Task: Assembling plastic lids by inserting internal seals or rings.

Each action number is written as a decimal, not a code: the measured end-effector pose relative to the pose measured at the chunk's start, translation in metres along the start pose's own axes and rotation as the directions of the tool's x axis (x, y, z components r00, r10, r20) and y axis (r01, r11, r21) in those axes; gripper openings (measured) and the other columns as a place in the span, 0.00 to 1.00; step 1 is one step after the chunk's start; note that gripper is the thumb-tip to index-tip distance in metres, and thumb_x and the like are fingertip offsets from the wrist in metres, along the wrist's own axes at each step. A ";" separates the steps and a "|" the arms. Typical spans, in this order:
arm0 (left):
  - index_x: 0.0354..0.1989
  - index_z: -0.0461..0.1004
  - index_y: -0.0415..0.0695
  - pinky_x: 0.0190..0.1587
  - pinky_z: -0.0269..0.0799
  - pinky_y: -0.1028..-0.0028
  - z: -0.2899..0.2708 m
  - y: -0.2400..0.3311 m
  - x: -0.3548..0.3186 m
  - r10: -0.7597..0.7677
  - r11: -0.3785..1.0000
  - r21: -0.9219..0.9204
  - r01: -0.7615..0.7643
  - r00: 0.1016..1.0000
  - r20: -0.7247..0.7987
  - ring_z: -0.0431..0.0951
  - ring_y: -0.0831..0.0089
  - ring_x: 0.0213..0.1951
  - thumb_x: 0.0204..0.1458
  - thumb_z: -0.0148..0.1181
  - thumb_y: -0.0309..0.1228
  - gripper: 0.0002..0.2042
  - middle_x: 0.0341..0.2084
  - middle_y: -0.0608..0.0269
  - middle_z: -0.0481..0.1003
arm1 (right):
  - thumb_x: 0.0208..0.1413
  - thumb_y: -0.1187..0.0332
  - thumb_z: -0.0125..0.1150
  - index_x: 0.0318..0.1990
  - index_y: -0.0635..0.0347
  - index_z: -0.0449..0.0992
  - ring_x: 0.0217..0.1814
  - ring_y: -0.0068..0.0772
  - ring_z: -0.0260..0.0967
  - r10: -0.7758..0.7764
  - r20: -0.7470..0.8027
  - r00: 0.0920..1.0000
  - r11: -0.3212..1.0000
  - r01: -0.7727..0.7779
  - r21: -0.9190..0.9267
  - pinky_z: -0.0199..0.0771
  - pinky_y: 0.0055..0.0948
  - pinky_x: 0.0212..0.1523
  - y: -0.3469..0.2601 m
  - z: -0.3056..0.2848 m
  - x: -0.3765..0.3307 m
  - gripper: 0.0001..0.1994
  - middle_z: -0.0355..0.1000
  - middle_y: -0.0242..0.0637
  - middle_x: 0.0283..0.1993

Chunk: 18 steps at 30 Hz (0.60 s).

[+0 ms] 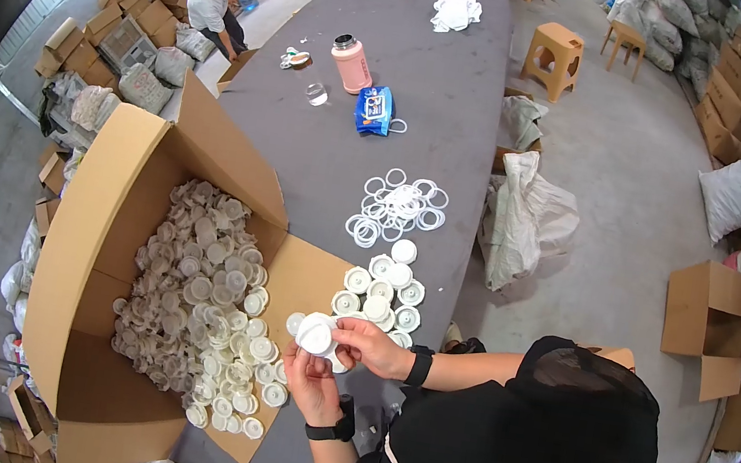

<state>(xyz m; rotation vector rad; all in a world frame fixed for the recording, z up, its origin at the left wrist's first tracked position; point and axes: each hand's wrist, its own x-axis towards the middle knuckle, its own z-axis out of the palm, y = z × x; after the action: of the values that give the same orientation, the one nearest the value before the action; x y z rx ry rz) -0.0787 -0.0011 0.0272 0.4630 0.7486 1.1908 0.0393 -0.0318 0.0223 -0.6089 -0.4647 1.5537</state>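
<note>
A white round plastic cap [315,332] is held between both hands over the table's edge of the cardboard flap. My left hand [312,388] grips it from below with its fingertips, and my right hand [372,347] pinches its right side with thumb and finger. Just beyond the hands lies a cluster of white caps [376,308] on the table, some showing ribbed insides. Farther up sits a pile of thin white rings [401,204]. To the left, a large open cardboard box [99,287] lies tipped with translucent white caps [201,273] spilling onto its flap.
On the grey table [302,173] stand a pink bottle [350,64], a clear jar [315,93] and a blue packet [374,110]. A white cloth [456,14] lies farther off. Beside the table are a white sack [525,221] and a stool [553,60]. Another person [214,12] is at the far left.
</note>
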 end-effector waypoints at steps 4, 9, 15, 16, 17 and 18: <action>0.40 0.63 0.37 0.14 0.50 0.85 0.010 0.005 -0.016 -0.077 0.996 -0.031 0.083 0.985 0.156 0.56 0.85 0.12 0.46 0.42 0.26 0.12 0.22 0.65 0.68 | 0.54 0.60 0.45 0.28 0.59 0.68 0.14 0.12 0.53 0.004 -0.031 1.000 0.997 -0.002 0.075 0.51 0.12 0.14 -0.002 0.003 -0.003 0.12 0.64 0.26 0.19; 0.37 0.64 0.37 0.13 0.49 0.85 0.023 -0.004 -0.027 0.029 0.999 0.024 -0.032 0.993 0.111 0.54 0.85 0.10 0.46 0.40 0.28 0.12 0.16 0.66 0.66 | 0.53 0.60 0.46 0.23 0.57 0.68 0.11 0.11 0.50 -0.017 0.028 0.999 0.999 0.016 0.046 0.47 0.11 0.10 -0.009 0.007 -0.005 0.13 0.63 0.24 0.16; 0.30 0.63 0.43 0.15 0.53 0.84 0.030 -0.015 -0.029 0.286 0.922 0.280 -0.267 0.958 -0.028 0.60 0.85 0.15 0.50 0.42 0.37 0.10 0.18 0.70 0.65 | 0.52 0.59 0.48 0.25 0.57 0.69 0.12 0.10 0.51 0.053 0.083 0.995 0.992 -0.043 -0.122 0.48 0.12 0.10 -0.017 0.007 -0.007 0.12 0.62 0.22 0.16; 0.29 0.63 0.42 0.15 0.53 0.85 0.030 -0.017 -0.027 0.320 0.913 0.286 -0.291 0.945 -0.060 0.60 0.85 0.14 0.51 0.42 0.36 0.10 0.18 0.69 0.65 | 0.51 0.59 0.48 0.25 0.56 0.69 0.12 0.09 0.50 0.058 0.065 0.996 0.984 -0.046 -0.172 0.47 0.12 0.10 -0.018 0.008 -0.008 0.12 0.61 0.21 0.16; 0.29 0.62 0.41 0.14 0.54 0.86 0.031 -0.018 -0.026 0.355 0.903 0.293 -0.316 0.930 -0.091 0.61 0.85 0.14 0.52 0.42 0.36 0.10 0.17 0.69 0.65 | 0.51 0.59 0.48 0.24 0.56 0.69 0.12 0.08 0.50 0.063 0.047 0.997 0.974 -0.051 -0.222 0.46 0.12 0.10 -0.019 0.009 -0.008 0.12 0.60 0.20 0.16; 0.29 0.62 0.41 0.14 0.54 0.86 0.031 -0.018 -0.028 0.356 0.903 0.293 -0.315 0.930 -0.095 0.61 0.85 0.14 0.52 0.42 0.36 0.10 0.17 0.69 0.65 | 0.51 0.59 0.48 0.24 0.56 0.69 0.12 0.08 0.50 0.066 0.048 0.997 0.974 -0.054 -0.221 0.46 0.12 0.10 -0.020 0.009 -0.007 0.12 0.60 0.20 0.16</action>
<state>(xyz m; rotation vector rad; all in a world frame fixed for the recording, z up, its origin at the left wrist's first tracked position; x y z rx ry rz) -0.0491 -0.0310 0.0440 0.7651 0.9953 1.4629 0.0489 -0.0370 0.0423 -0.7572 -0.6719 1.5917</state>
